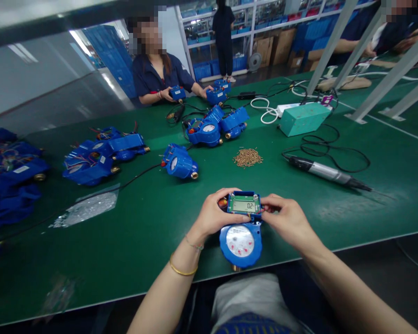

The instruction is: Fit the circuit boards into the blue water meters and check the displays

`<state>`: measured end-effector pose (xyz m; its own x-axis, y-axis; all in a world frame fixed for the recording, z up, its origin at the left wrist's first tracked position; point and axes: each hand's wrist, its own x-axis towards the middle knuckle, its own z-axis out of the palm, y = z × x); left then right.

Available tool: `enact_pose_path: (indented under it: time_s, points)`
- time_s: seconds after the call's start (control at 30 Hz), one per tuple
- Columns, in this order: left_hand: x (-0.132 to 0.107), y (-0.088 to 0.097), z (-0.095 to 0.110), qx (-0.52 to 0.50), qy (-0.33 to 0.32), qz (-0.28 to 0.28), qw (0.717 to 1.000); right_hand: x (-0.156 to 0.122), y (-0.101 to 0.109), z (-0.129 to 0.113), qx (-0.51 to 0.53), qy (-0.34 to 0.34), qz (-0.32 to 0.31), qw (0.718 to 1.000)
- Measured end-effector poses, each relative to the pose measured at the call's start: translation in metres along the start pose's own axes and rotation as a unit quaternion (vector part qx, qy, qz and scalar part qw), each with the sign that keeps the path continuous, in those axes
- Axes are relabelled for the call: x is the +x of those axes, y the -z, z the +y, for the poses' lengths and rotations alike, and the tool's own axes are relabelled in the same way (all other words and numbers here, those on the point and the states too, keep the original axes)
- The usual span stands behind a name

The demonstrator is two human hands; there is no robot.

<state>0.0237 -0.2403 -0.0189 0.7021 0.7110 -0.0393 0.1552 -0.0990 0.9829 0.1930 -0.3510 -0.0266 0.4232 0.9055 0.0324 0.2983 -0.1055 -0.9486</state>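
A blue water meter lies at the table's front edge, its round dial facing up and a brass fitting pointing toward me. Its electronics box is uncovered, showing a green circuit board with a display that reads about 0.2. My left hand is closed around the box's left side, thumb along its lower rim. At the right side of the box, my right hand pinches thin red and dark wires; the fingertips partly hide them.
Brass screws lie heaped beyond the meter. An electric screwdriver and a turquoise box are at right. Several blue meters spread left and ahead, near a clear plastic bag. A co-worker across the table handles meters.
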Motion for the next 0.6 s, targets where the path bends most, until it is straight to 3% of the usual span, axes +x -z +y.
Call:
enact_pose_path:
  time_s: [0.13,0.27,0.4,0.5,0.6]
  points:
    - [0.0,0.0,0.0,0.002,-0.001,0.004,1.0,-0.006,0.003,0.003,0.067,-0.032,-0.024,0.997]
    - [0.0,0.0,-0.002,0.0,0.0,0.007,1.0,-0.02,-0.001,0.004,0.095,-0.039,0.021,0.995]
    - [-0.001,0.0,-0.002,0.006,-0.01,0.013,1.0,-0.033,-0.003,-0.002,0.031,0.067,0.114,0.991]
    - [-0.001,0.0,-0.002,0.013,-0.015,0.016,1.0,-0.035,-0.004,-0.009,-0.06,0.159,0.131,0.977]
    - [-0.001,0.0,-0.003,0.025,-0.018,0.016,0.999,-0.036,-0.007,-0.013,-0.111,0.184,0.137,0.967]
